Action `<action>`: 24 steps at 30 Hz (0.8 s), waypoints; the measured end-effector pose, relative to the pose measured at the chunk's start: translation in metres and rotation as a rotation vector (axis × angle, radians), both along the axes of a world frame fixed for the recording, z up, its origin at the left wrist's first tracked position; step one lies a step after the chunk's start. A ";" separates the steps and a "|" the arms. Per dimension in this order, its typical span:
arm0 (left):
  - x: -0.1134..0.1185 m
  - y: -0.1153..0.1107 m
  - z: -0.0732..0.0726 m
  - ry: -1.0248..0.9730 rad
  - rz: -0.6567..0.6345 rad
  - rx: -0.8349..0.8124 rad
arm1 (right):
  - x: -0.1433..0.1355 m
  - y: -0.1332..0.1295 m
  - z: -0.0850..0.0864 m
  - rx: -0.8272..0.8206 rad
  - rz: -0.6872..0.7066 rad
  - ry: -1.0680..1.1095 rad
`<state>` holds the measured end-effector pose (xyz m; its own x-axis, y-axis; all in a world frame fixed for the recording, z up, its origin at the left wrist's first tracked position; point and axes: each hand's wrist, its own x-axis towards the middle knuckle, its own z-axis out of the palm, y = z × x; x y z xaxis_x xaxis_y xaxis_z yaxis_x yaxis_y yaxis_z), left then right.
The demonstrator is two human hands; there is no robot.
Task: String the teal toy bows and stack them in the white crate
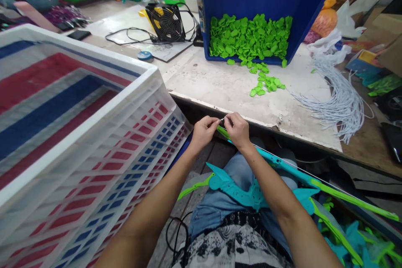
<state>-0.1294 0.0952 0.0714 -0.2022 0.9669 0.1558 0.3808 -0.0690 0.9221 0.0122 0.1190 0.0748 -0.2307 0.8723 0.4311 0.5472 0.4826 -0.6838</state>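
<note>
White cord [222, 119] between pinched fingers [215, 122]

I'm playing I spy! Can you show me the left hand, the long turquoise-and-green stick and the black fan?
Left hand [203, 131]: head view, middle of the hand.
Long turquoise-and-green stick [294, 170]: head view, its turquoise part.
Black fan [170, 24]: head view, its round front.
</note>
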 end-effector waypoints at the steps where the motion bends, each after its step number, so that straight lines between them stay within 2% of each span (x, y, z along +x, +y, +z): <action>1: -0.001 -0.003 -0.001 -0.031 0.001 0.015 | 0.011 -0.006 0.003 -0.023 0.025 0.039; 3: -0.008 -0.012 -0.002 -0.096 -0.050 0.027 | 0.049 -0.018 0.007 -0.116 0.047 0.043; 5: -0.018 -0.026 -0.003 -0.142 -0.131 0.000 | 0.101 -0.027 0.002 -0.268 0.025 -0.131; 8: -0.031 -0.054 -0.006 -0.146 -0.177 -0.083 | 0.175 -0.041 -0.020 -0.519 0.052 -0.554; 10: -0.032 -0.073 -0.010 -0.125 -0.156 -0.130 | 0.203 -0.055 -0.035 -0.625 0.116 -0.699; 13: -0.024 -0.092 -0.017 -0.143 -0.136 -0.162 | 0.211 -0.073 -0.045 -0.627 0.176 -0.753; 17: -0.014 -0.097 -0.025 -0.186 -0.120 -0.175 | 0.201 -0.073 -0.033 -0.579 0.081 -0.735; 19: -0.009 -0.098 -0.026 -0.076 -0.017 -0.176 | 0.197 -0.064 -0.027 -0.474 0.003 -0.715; 21: 0.002 -0.104 -0.028 0.125 0.097 -0.131 | 0.195 -0.054 -0.030 -0.362 -0.067 -0.717; 22: 0.012 -0.109 -0.029 0.215 0.086 -0.095 | 0.193 -0.051 -0.035 -0.334 -0.079 -0.721; 23: 0.025 -0.116 -0.032 0.279 0.001 -0.060 | 0.190 -0.050 -0.041 -0.323 -0.077 -0.717; 24: 0.040 -0.123 -0.035 0.315 -0.156 -0.040 | 0.186 -0.051 -0.049 -0.320 -0.070 -0.703</action>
<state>-0.0891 -0.0278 0.0367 0.0004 0.9889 0.1483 0.6347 -0.1149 0.7642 0.1986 0.0679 0.0256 -0.2968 0.9522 -0.0718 0.9262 0.2687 -0.2646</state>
